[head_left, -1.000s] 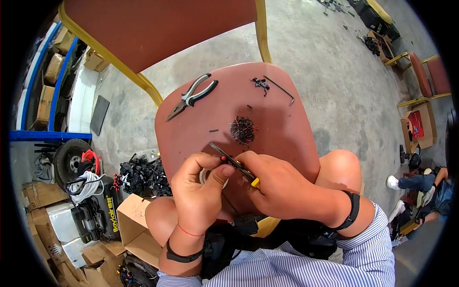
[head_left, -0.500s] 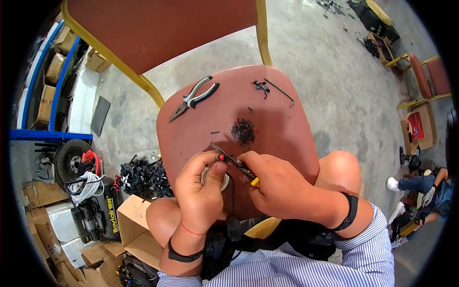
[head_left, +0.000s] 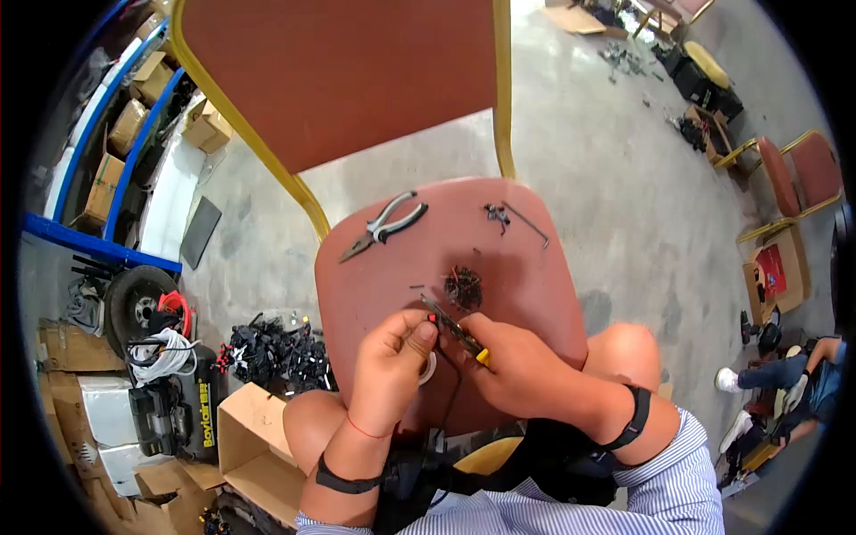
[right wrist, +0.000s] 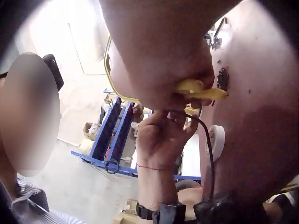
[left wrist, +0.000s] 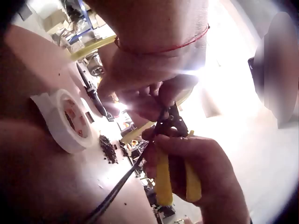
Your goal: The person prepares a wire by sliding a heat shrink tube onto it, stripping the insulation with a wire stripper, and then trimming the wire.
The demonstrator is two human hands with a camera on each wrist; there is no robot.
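Observation:
My left hand [head_left: 392, 367] pinches a black cable [left wrist: 122, 182] near its end, where a small red bit shows at the fingertips in the head view. My right hand [head_left: 528, 366] grips a tool with yellow handles [left wrist: 163, 179]; its dark metal jaws lie at the left fingertips, against the cable end. Behind the left hand, a roll of white tape [left wrist: 70, 122] lies on the red chair seat [head_left: 374, 294]. Just beyond the hands sits a pile of small black and red pieces [head_left: 463, 288].
On the seat lie grey-black pliers [head_left: 383, 226], a hex key [head_left: 526, 225] and small black parts [head_left: 497, 217]. The chair back [head_left: 357, 80] rises behind. A cardboard box [head_left: 259, 437], a black heap [head_left: 278, 355] and a tyre [head_left: 141, 303] stand at left; another person sits at right.
The head view has tilted, so the seat, pliers and pile appear lower and slightly right. Both hands keep their holds on the cable and the yellow-handled tool.

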